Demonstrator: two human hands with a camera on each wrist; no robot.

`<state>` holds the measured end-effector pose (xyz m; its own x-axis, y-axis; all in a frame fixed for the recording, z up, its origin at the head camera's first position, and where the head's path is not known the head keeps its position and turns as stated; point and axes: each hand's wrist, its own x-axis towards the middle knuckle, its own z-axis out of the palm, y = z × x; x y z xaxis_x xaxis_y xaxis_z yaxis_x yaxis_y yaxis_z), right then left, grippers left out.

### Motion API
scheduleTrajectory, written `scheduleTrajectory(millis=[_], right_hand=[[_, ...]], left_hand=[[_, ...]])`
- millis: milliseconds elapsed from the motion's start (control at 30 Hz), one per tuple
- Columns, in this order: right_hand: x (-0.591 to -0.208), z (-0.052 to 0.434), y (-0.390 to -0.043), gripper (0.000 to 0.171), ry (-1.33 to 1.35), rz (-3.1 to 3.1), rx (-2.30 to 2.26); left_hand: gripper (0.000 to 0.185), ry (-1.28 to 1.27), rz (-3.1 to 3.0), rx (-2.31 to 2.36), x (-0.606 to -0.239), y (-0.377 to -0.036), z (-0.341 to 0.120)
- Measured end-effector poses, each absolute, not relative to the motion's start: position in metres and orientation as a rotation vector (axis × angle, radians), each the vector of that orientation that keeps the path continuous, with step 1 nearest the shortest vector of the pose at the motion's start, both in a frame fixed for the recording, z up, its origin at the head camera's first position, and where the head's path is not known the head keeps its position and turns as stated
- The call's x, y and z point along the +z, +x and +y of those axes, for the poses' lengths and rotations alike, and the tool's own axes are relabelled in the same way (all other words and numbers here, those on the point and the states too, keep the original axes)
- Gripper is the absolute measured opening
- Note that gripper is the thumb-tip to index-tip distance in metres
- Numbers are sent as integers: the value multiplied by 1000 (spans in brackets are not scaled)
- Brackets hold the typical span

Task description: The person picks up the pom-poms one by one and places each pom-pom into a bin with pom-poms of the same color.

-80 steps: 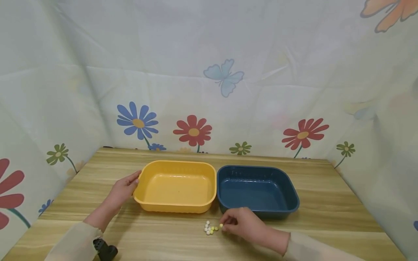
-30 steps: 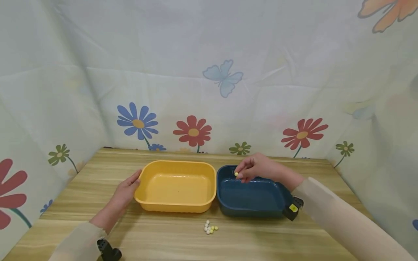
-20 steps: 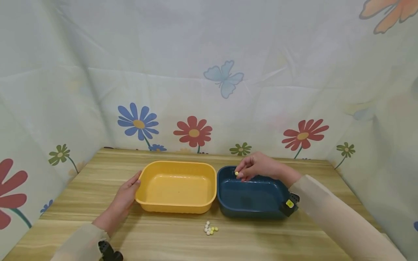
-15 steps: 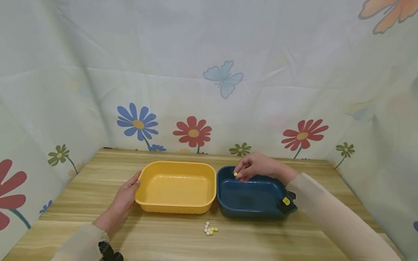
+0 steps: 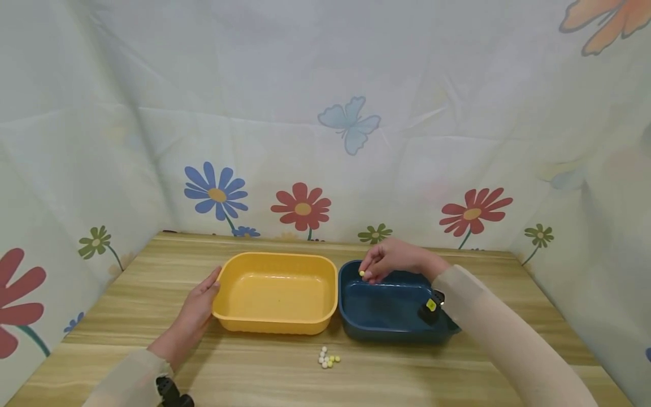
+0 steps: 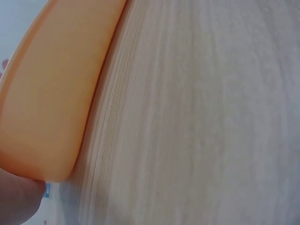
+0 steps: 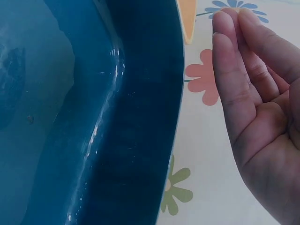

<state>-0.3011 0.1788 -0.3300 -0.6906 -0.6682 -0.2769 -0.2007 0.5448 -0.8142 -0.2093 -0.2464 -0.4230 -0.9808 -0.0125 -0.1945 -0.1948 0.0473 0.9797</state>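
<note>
My right hand [image 5: 386, 261] pinches a small yellow ball [image 5: 361, 273] between thumb and fingertips, above the far left part of a dark blue bin [image 5: 396, 328]. In the right wrist view the same hand [image 7: 262, 93] is beside the blue wall, its fingertips together. With fairly straight fingers, my left hand [image 5: 195, 305] touches the left end of a yellow bin [image 5: 274, 327]. Part of the left hand [image 6: 18, 197] shows against that bin's outer wall in the left wrist view. Several white balls [image 5: 322, 354] and a few yellow balls [image 5: 331, 359] lie clustered on the table.
Both bins stand side by side on a wood-grain table [image 5: 264, 379]. A pale cloth [image 5: 254, 135] printed with flowers and a butterfly hangs behind and at the sides. Each wrist carries a black camera [image 5: 431, 306].
My right hand has lifted the small yellow ball from beside the cluster and carried it over the blue bin, lately drifting slightly left. The left hand stays at the yellow bin.
</note>
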Motion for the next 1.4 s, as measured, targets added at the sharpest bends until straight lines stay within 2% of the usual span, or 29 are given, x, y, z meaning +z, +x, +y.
scheduleTrajectory(millis=[1400], right_hand=[[-384, 158, -322, 12, -768, 2210, -697]], left_hand=[[56, -233, 2203, 2049, -423, -208, -243]])
